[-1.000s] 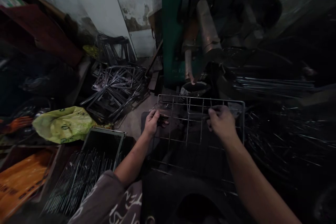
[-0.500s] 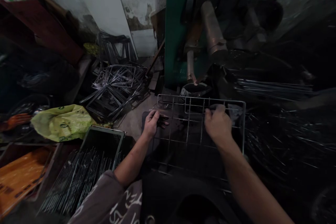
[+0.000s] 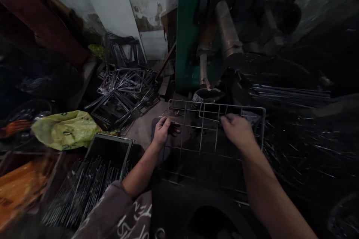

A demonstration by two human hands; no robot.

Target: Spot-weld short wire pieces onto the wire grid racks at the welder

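Observation:
A rectangular wire rack (image 3: pixel 201 134) with crossing bars lies in front of me, below the tips of a green machine. My left hand (image 3: pixel 162 130) is closed at its left edge, thumb and forefinger pinched, the other fingers curling below. A small bent wire piece (image 3: pixel 209 118) lies across the rack near its far side. My right hand (image 3: pixel 238 130) pinches the right end of this piece, above the rack's right half. The rack's near edge fades into the dark.
The green machine (image 3: pixel 188 44) carries a thick copper-coloured cylinder (image 3: pixel 227 30) and a lower electrode-like tip (image 3: pixel 203 69). Bent wire frames (image 3: pixel 123 89) are piled at left, near a yellow-green sack (image 3: pixel 66 130). A tray of straight wires (image 3: pixel 81 190) stands by my left arm. An orange-gloved hand (image 3: pixel 17 127) shows far left.
My right hand has moved slightly right and turned, with the small bent wire shifting a little. The rack's right side has shifted slightly right. My left hand stays nearly in place.

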